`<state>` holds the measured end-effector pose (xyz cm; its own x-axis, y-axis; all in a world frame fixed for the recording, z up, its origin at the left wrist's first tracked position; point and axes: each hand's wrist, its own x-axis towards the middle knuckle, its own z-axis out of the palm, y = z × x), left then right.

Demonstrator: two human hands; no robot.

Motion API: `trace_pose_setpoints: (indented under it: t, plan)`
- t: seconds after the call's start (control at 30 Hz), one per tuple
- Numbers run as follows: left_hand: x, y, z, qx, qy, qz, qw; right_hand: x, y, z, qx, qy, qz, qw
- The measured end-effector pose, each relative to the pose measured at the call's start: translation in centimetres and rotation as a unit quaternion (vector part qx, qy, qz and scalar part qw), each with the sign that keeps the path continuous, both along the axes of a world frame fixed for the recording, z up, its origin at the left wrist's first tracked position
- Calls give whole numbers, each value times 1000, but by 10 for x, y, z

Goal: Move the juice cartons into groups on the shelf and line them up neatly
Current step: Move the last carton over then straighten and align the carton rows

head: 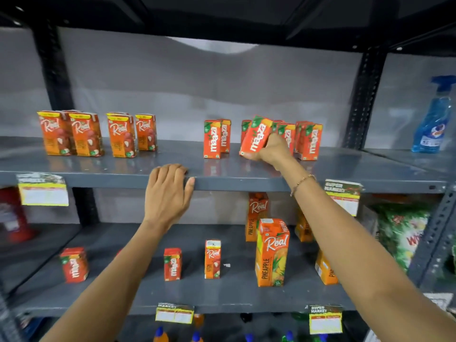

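My right hand [267,151] grips a tilted orange Maaza carton [256,136] on the upper grey shelf [172,166], right in front of a cluster of Maaza cartons [308,141]. Two more Maaza cartons [216,139] stand upright to its left. Several Real litchi cartons [86,134] stand in a row at the shelf's left. My left hand [167,191] rests on the front lip of the upper shelf, fingers curled over the edge, holding no carton. On the lower shelf [222,297] stand two small Maaza cartons [74,265], a small Real carton [212,259] and tall Real pineapple cartons [271,253].
A blue spray bottle [431,117] stands in the bay to the right, past the perforated black upright [365,99]. A green-and-white detergent bag [399,233] lies at the lower right. Yellow price labels [43,191] hang from the shelf edges. Bottles show below.
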<state>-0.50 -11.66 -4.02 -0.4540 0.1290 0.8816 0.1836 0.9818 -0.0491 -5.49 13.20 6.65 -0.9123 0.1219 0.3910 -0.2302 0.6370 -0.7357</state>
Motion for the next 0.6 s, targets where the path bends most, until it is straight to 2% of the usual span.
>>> trace_pose_setpoints:
  t: [0.13,0.23,0.3,0.37,0.47,0.5,0.53,0.6]
  plan:
    - [5,3,1,25,-21,5,999,-24,-23,-2,86,-19,-27,996]
    - [10,10,16,86,-48,10,995,-32,-29,-4,96,-8,-22,995]
    - [5,13,38,124,-96,41,987,-36,-29,-6,98,-13,-12,995]
    - [-13,14,63,167,-193,58,965,-38,-29,-9,92,-30,6,995]
    - [-46,29,91,284,-383,-36,878,-36,-35,-14,70,-11,29,997]
    - [-58,40,93,305,-403,-63,861,-35,-38,-14,69,4,19,997]
    - [-68,50,93,307,-404,-70,859,-34,-40,-15,70,17,2,997]
    - [-86,71,91,302,-382,-40,873,-35,-43,-16,71,27,-29,997]
